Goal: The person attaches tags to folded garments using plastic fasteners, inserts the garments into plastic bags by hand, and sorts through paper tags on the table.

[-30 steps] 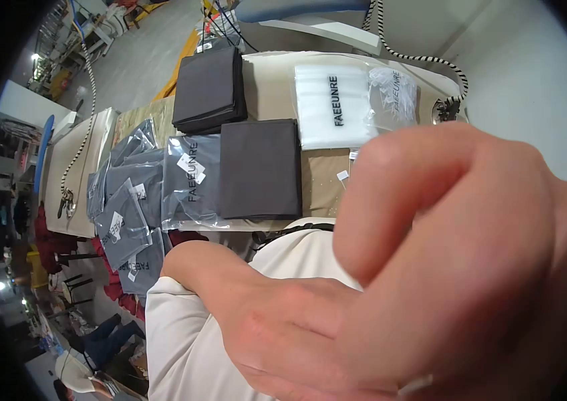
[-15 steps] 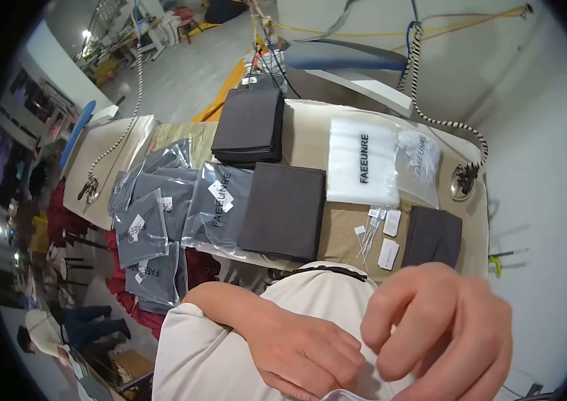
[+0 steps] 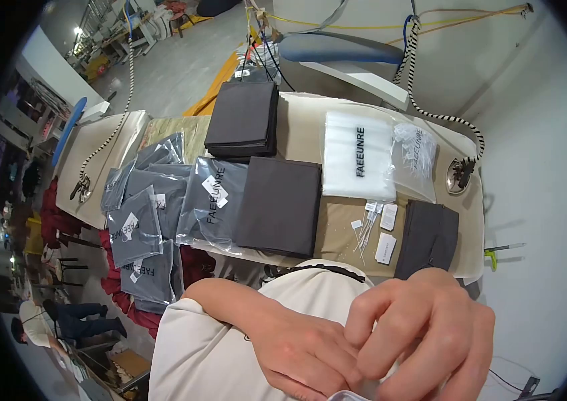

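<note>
My left hand (image 3: 307,354) is low in front of my pale shirt, its fingers bent and pressed together, their tips out of sight. My right hand (image 3: 423,341) is larger and closer to the camera, just right of it and partly overlapping it, fingers curled in. A whitish curved edge (image 3: 349,395) shows beneath the hands at the bottom of the view; I cannot make out what it is or whether they grip it. Beyond the hands lie a folded dark garment (image 3: 427,237), white hang tags (image 3: 385,248) with strings, and a stack of dark folded cloth (image 3: 280,207).
Bagged grey garments (image 3: 133,227) overlap at the table's left side. Behind are another dark stack (image 3: 243,117) and white printed plastic bags (image 3: 360,157). Coiled striped cords (image 3: 417,67) come down to the table (image 3: 467,227). A person (image 3: 63,321) is at lower left.
The whole view has shifted slightly. My right hand has moved a little left and down, closer over my left hand. The things on the table lie as before.
</note>
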`<state>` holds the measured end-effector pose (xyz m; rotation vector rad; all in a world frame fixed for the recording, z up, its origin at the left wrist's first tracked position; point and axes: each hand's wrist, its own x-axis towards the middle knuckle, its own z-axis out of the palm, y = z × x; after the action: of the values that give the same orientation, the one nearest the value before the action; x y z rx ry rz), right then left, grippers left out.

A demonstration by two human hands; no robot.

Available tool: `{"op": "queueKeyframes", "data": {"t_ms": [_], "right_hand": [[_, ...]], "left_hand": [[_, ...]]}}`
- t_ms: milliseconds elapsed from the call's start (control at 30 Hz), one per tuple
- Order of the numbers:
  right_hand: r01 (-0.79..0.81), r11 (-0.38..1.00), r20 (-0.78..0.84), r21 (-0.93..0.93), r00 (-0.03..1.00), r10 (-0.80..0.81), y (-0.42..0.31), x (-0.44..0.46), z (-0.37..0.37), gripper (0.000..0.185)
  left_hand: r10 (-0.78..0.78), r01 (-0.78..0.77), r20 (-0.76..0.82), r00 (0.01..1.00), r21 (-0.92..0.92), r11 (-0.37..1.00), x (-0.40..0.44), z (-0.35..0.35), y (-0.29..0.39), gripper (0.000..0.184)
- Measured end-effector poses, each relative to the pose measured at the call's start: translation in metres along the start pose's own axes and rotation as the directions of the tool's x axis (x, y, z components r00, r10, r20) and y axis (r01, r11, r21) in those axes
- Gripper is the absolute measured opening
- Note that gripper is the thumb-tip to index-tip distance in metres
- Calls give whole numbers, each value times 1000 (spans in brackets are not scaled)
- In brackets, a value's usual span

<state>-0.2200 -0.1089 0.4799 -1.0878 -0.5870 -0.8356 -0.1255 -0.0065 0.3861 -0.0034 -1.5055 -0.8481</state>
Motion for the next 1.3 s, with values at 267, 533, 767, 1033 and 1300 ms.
{"op": "queueKeyframes", "data": {"t_ms": [267, 533, 767, 1033, 1300], "right_hand": [[15, 998, -574, 60, 819, 22, 28, -59, 36, 7], [50, 803, 112, -594, 993, 22, 24, -30, -4, 8], [72, 651, 104, -756, 995, 10, 21, -23, 1, 10], [25, 472, 43, -881, 999, 26, 15, -11, 8, 15], [182, 225, 168, -957, 983, -78, -9, -45, 6, 17]], "left_hand": [[-59, 59, 3, 998, 36, 998, 8, -1, -10, 24], [-92, 94, -20, 996, 169, 981, 17, 2, -11, 23], [-45, 51, -27, 999, 257, 965, 13, -2, 10, 22], [19, -9, -32, 999, 273, 962, 7, 4, -5, 21], [-18, 24, -24, 1000, 300, 954, 10, 1, -6, 21]]}}
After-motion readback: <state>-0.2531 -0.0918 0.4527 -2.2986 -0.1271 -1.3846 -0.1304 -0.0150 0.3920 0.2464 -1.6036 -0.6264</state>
